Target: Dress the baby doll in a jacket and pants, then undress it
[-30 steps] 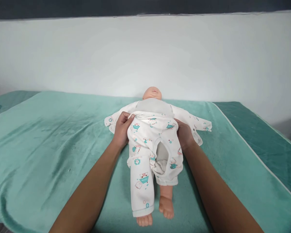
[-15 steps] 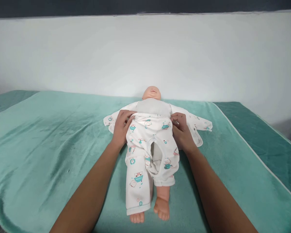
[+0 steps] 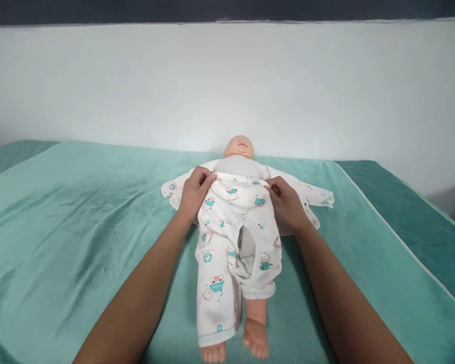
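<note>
A baby doll (image 3: 239,147) lies on its back on a teal blanket (image 3: 79,212), head toward the wall. White printed trousers (image 3: 227,242) cover its hips and legs, and both bare feet stick out below. An open white printed top (image 3: 311,194) lies spread under it. My left hand (image 3: 194,193) pinches the trousers' waistband on the doll's left-of-frame side. My right hand (image 3: 286,205) pinches the waistband on the other side. The doll's grey cloth belly (image 3: 240,165) shows above the waistband.
A white wall (image 3: 227,86) rises just behind the doll's head. A darker green surface (image 3: 413,222) shows past the blanket's right edge. The blanket reaches far to the left, with a few creases.
Both hands have slid up along the doll's sides, drawing the waistband higher toward the belly. My right hand came out from beside the hip and now pinches the band.
</note>
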`<move>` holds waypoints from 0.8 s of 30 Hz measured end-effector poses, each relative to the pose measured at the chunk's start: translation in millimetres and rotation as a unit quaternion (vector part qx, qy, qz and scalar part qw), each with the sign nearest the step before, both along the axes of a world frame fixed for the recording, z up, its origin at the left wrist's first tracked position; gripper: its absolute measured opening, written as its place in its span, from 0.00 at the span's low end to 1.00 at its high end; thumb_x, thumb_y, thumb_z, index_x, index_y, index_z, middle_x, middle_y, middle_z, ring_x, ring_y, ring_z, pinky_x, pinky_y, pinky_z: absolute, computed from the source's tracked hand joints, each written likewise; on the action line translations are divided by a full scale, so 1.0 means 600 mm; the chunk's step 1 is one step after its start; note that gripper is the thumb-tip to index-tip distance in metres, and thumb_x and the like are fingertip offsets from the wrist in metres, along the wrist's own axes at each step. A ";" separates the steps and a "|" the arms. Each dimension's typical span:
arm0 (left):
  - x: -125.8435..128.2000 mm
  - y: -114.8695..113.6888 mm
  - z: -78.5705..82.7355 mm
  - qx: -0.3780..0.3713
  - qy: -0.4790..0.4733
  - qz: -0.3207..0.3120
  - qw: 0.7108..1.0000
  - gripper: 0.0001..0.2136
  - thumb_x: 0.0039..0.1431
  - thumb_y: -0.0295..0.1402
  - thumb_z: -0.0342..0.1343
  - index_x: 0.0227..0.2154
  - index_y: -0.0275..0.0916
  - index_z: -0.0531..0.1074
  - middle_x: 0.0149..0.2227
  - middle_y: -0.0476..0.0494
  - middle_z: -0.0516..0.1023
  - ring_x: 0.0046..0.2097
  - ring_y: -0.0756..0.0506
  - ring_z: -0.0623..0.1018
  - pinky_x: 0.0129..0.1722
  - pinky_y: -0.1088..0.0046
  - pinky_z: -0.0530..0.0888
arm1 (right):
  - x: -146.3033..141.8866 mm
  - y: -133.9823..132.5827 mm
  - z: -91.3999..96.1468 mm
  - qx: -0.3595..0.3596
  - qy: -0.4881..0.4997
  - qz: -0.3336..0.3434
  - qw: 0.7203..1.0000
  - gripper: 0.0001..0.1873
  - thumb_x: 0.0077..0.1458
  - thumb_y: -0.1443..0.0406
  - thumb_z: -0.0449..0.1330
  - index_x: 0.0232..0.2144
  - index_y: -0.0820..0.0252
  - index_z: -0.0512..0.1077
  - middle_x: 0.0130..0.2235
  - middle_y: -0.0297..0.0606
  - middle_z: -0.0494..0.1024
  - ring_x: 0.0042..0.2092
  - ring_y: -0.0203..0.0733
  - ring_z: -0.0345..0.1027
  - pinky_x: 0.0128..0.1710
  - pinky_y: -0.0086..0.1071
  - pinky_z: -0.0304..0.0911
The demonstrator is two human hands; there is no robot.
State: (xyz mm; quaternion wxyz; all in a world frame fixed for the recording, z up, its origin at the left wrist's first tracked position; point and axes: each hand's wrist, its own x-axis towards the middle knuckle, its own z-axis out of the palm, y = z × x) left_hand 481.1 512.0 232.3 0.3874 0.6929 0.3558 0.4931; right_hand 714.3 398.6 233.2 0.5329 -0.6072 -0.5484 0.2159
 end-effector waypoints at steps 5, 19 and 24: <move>0.025 0.039 -0.016 -0.058 -0.059 0.041 0.996 0.09 0.62 0.38 0.56 0.30 0.42 0.63 0.27 0.53 0.64 0.30 0.50 0.65 0.31 0.74 0.63 | 0.000 0.044 -0.004 -0.016 -0.051 -0.102 0.993 0.11 0.59 0.58 0.57 0.27 0.54 0.62 0.25 0.28 0.63 0.30 0.39 0.57 0.33 0.34 0.54; 0.015 0.047 0.024 0.049 0.119 -0.124 0.984 0.10 0.66 0.42 0.50 0.33 0.42 0.64 0.56 0.44 0.72 0.59 0.42 0.69 0.57 0.64 0.64 | 0.016 0.071 -0.006 0.105 -0.144 0.051 0.983 0.10 0.64 0.59 0.55 0.31 0.53 0.67 0.56 0.39 0.71 0.59 0.46 0.64 0.58 0.42 0.57; 0.021 0.071 0.031 0.014 0.159 -0.058 0.986 0.12 0.66 0.43 0.49 0.31 0.42 0.63 0.37 0.49 0.75 0.41 0.45 0.73 0.40 0.69 0.66 | 0.014 0.084 0.012 0.055 -0.204 -0.032 0.977 0.12 0.66 0.58 0.52 0.31 0.54 0.68 0.43 0.36 0.78 0.43 0.44 0.69 0.45 0.37 0.59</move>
